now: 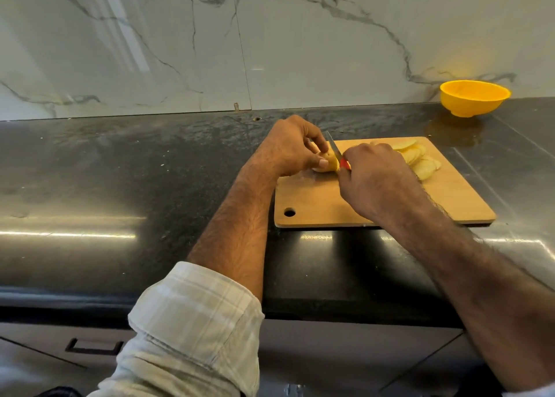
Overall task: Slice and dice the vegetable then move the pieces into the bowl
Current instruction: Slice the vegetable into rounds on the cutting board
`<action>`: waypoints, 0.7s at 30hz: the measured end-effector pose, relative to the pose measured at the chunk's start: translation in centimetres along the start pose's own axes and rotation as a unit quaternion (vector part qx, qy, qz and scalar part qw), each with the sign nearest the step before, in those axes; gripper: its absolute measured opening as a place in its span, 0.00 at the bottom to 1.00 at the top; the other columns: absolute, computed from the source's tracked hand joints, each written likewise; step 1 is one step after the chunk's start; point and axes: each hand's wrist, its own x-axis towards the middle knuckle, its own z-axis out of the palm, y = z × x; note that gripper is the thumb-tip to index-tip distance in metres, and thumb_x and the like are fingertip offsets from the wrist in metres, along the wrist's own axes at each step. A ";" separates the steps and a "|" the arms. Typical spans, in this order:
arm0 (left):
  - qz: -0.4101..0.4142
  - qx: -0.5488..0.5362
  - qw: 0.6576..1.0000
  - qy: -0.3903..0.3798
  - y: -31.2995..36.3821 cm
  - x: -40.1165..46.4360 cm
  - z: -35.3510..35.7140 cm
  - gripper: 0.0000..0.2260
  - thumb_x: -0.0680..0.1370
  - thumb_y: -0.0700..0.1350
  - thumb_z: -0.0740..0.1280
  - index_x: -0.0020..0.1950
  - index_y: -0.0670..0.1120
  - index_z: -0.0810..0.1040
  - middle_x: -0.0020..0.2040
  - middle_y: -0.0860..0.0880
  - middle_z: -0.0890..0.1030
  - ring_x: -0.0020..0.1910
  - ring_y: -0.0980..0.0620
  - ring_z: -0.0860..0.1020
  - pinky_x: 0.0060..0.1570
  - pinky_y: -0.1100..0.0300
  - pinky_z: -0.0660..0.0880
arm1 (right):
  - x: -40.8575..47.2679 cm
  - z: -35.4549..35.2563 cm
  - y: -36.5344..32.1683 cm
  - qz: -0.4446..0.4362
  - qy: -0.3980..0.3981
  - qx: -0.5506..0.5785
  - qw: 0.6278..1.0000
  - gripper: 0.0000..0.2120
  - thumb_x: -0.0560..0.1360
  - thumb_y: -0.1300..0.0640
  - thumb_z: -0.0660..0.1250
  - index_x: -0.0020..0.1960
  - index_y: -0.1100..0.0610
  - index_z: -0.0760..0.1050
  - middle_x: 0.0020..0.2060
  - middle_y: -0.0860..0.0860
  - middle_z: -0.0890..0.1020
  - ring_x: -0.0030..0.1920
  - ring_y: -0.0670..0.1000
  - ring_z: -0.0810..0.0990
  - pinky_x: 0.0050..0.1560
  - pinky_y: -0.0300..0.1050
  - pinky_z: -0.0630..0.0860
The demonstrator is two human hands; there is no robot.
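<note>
Pinching potato (328, 164) with left hand (289, 147), right hand (372, 180) gripping knife (337, 152)

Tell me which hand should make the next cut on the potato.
Probably the right hand: it already grips the knife, blade at the potato's cut end. The left hand holds the potato on the cutting board.

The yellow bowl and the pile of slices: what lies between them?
In the head view, only bare cutting board and dark countertop lie between the yellow bowl and the slices.
</note>
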 end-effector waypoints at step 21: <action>0.002 0.008 1.000 0.013 0.1 0.3 0.1 0.09 0.72 0.40 0.82 0.46 0.53 0.88 0.45 0.52 0.87 0.47 0.56 0.86 0.52 0.53 0.85 | 0.7 -2.2 -2.9 -0.004 -0.089 -0.034 0.995 0.10 0.81 0.55 0.70 0.61 0.57 0.78 0.39 0.51 0.72 0.44 0.53 0.75 0.45 0.49 0.75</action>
